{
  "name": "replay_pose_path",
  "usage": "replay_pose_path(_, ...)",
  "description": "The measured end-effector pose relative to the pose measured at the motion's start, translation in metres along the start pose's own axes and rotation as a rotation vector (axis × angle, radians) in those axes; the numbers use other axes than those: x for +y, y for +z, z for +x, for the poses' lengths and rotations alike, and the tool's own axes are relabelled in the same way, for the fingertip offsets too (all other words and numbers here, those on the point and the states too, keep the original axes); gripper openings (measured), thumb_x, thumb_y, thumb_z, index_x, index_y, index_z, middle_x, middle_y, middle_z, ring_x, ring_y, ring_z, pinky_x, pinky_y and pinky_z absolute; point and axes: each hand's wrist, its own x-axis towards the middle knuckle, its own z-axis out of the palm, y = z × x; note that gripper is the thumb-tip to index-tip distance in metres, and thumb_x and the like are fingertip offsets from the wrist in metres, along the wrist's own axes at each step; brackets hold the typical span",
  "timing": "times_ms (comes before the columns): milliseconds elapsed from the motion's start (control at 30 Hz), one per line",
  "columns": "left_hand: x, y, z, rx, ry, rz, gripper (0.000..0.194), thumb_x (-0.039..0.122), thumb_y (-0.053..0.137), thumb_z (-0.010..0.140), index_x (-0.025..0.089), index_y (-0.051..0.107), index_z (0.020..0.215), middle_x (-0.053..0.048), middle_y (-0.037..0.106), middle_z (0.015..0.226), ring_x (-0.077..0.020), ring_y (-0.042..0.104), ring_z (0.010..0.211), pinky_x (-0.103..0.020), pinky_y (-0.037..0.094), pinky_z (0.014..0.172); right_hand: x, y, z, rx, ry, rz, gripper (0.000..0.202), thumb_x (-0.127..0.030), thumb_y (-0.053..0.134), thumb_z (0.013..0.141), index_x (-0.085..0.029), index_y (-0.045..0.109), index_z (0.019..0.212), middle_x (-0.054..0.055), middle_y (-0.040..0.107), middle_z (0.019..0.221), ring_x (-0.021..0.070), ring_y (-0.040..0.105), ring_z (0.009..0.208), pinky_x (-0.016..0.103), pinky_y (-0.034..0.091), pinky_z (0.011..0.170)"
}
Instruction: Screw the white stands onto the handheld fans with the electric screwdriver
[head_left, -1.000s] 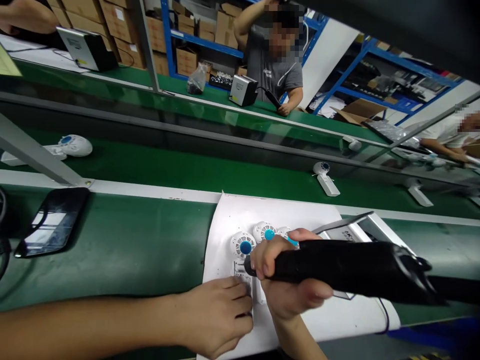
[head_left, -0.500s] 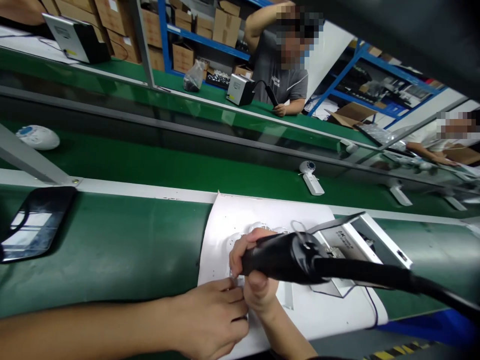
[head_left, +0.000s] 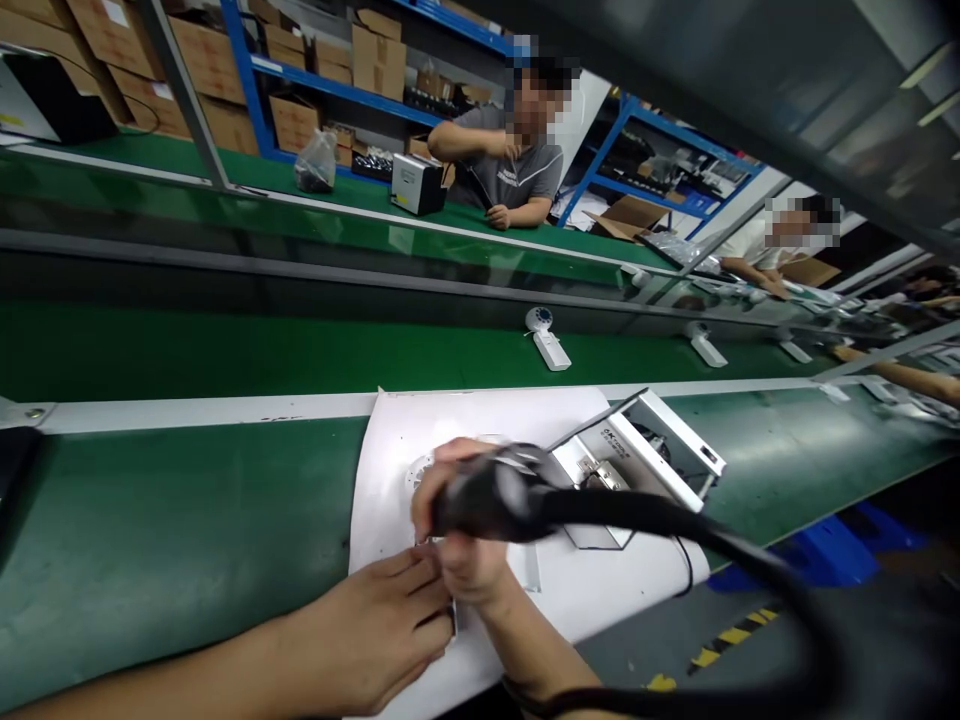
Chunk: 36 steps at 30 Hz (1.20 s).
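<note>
My right hand [head_left: 469,560] is wrapped round a black corded handheld tool [head_left: 491,495], held over a white sheet [head_left: 390,440] on the green bench. Just left of it, my left hand [head_left: 382,620] has its fingers pressed together low over the sheet, against something I cannot make out. Behind the tool a round white part [head_left: 418,470] shows in part. A white piece [head_left: 525,568] lies beside my right wrist. The silver box-shaped device [head_left: 622,460] stands at the sheet's right side.
Beyond the bench's white edge strip, a white camera-like unit [head_left: 549,345] lies on the green belt, with others farther right. A person [head_left: 517,170] works across the line. The tool's thick black cable [head_left: 720,530] loops at the right. A dark object [head_left: 15,460] sits far left.
The whole view has shifted, so the scene lies farther left. Both hands and the tool remain together over the sheet. The person across has lowered a raised arm.
</note>
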Motion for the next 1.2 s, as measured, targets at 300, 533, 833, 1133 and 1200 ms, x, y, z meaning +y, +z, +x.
replay_pose_path(300,-0.009,-0.011,0.017,-0.040,-0.171,-0.026,0.017,0.025,0.061,0.103,0.018,0.060,0.118,-0.007,0.065,0.105,-0.0263,0.060,0.098,-0.049,0.043,0.117,-0.083,-0.122,0.023,0.541,-0.488,-0.430,0.057,-0.079,0.061,0.091,-0.026,0.053,0.111,-0.011,0.053,0.053,0.0136,0.041,0.035,0.029,0.040,0.037)
replay_pose_path(533,-0.005,0.009,0.031,0.050,-0.107,0.168,0.019,0.030,0.059,0.108,0.018,0.065,0.122,-0.005,0.063,0.092,-0.0256,0.056,0.084,-0.043,0.044,0.088,-0.064,-0.128,0.019,0.582,-0.373,-0.381,0.057,-0.076,0.071,0.085,-0.026,0.051,0.104,-0.012,0.052,0.051,0.0121,0.040,0.034,0.027,0.038,0.037)
replay_pose_path(833,-0.003,0.011,0.027,0.057,-0.099,-0.004,0.012,0.023,0.053,0.112,0.018,0.063,0.109,-0.003,0.064,0.087,-0.0226,0.057,0.083,-0.039,0.040,0.079,-0.042,-0.034,0.020,0.237,-0.213,0.035,0.056,-0.082,0.054,0.094,-0.031,0.053,0.117,-0.012,0.051,0.055,0.0113,0.041,0.035,0.025,0.040,0.038)
replay_pose_path(1133,-0.004,0.017,0.026,0.072,-0.105,0.006,0.009,0.024,0.059,0.109,0.019,0.063,0.103,-0.003,0.066,0.089,-0.0219,0.059,0.085,-0.040,0.043,0.085,-0.002,-0.017,0.030,0.184,-0.136,0.121,0.053,-0.074,0.068,0.091,-0.030,0.054,0.117,-0.011,0.054,0.059,0.0097,0.043,0.041,0.024,0.042,0.044)
replay_pose_path(1200,-0.004,0.019,0.026,0.071,-0.110,0.004,0.009,0.024,0.059,0.108,0.019,0.064,0.103,-0.004,0.067,0.090,-0.0221,0.059,0.085,-0.040,0.043,0.085,0.002,-0.015,0.030,0.183,-0.126,0.133,0.050,-0.070,0.069,0.092,-0.030,0.054,0.116,-0.011,0.055,0.059,0.0095,0.044,0.042,0.023,0.040,0.044)
